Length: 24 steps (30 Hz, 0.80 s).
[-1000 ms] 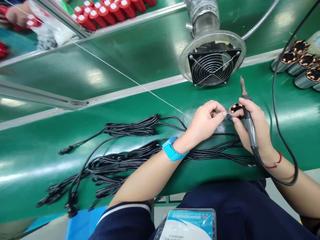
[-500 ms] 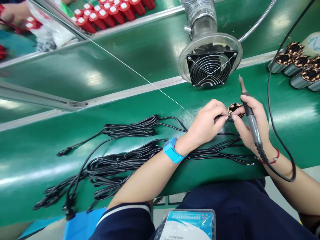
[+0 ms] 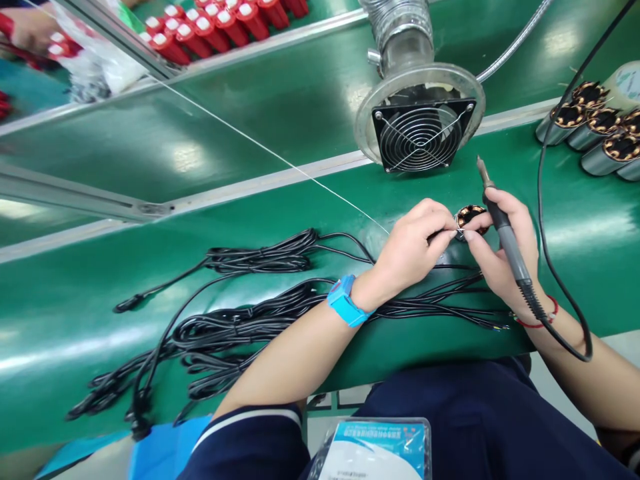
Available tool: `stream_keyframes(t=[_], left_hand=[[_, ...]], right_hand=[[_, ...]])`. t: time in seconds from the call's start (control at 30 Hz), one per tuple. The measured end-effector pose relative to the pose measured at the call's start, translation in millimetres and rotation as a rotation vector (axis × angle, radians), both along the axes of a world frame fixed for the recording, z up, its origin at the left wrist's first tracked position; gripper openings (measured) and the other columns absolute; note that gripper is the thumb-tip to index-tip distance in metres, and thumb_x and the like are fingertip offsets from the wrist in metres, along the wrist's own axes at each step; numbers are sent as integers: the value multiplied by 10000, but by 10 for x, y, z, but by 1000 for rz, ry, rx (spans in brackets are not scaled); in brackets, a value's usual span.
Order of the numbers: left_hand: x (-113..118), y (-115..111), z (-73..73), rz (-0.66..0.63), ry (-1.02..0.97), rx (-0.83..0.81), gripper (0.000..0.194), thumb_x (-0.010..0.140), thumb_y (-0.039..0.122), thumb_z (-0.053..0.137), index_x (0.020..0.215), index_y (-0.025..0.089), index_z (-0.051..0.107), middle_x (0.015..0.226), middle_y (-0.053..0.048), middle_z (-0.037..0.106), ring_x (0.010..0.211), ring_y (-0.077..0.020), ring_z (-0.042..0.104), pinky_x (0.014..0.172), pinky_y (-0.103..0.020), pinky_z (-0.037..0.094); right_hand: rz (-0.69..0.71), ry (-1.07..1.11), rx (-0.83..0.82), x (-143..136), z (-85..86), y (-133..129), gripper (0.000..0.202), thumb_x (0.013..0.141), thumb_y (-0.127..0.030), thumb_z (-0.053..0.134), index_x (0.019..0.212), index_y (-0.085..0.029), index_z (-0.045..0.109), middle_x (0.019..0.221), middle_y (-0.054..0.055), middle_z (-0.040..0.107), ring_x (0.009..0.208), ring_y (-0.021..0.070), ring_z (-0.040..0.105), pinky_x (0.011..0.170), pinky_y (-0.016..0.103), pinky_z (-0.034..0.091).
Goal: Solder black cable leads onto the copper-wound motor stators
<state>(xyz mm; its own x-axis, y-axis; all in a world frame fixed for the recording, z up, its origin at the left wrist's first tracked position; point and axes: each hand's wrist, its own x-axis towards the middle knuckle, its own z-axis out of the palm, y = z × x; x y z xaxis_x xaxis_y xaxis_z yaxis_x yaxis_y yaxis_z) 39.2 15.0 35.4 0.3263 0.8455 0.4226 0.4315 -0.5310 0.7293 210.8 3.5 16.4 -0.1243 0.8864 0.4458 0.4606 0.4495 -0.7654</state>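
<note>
My left hand (image 3: 417,240) is closed, pinching a thin wire beside a copper-wound motor part (image 3: 470,217) on the green bench. Opposite it, my right hand (image 3: 510,257) holds a soldering iron (image 3: 509,243) against the palm, its tip pointing up and away, while thumb and forefinger pinch at the same thin wire. The fingers of both hands nearly meet at the front edge of the part and hide some of it. A thin white strand (image 3: 300,171) runs from the upper left down to my left hand. Black cables (image 3: 425,307) pass under my wrists.
Bundled black cables (image 3: 235,330) lie on the bench at left. A fan on a duct (image 3: 420,140) hangs beyond my hands. Metal-cased copper-wound parts (image 3: 603,150) stand at right. Red cylinders (image 3: 225,27) fill the upper shelf, with another person's hand (image 3: 33,30) at the far left.
The soldering iron has tilted slightly, its tip a little lower. Both hands remain almost where they were, still pinching at the part's edge.
</note>
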Motion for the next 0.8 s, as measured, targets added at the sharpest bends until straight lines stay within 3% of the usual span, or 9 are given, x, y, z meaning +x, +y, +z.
stream_keyframes(t=[0.2, 0.37, 0.63, 0.8], left_hand=[[-8, 0, -57, -22, 163, 121, 112, 912, 157, 530, 862, 159, 630, 957, -61, 628, 872, -129, 603, 784, -252, 504], [-15, 1, -83, -24, 274, 130, 151, 943, 157, 452, 900, 161, 596, 988, -74, 607, 904, -149, 597, 788, -279, 514], [13, -3, 7, -6, 85, -19, 137, 839, 37, 548, 840, 160, 608, 901, -47, 619, 876, -137, 592, 794, -268, 498], [16, -3, 55, 31, 30, -147, 123, 825, 54, 574, 806, 168, 618, 894, -32, 631, 846, -132, 592, 764, -266, 494]], right_hand=[[0, 0, -10, -11, 6, 9, 491, 895, -315, 584, 1347, -273, 398, 827, 9, 647, 905, 216, 651, 898, 449, 542], [28, -20, -25, -13, -15, 15, 465, 911, -296, 553, 1344, -259, 386, 828, 4, 629, 921, 212, 649, 932, 455, 528], [-10, -35, 31, 11, -5, -4, 479, 898, -269, 568, 1345, -293, 397, 898, 14, 661, 964, 227, 639, 987, 493, 482], [17, -58, 2, 33, -25, -12, 497, 892, -281, 568, 1354, -292, 386, 948, 18, 677, 1002, 231, 634, 985, 506, 474]])
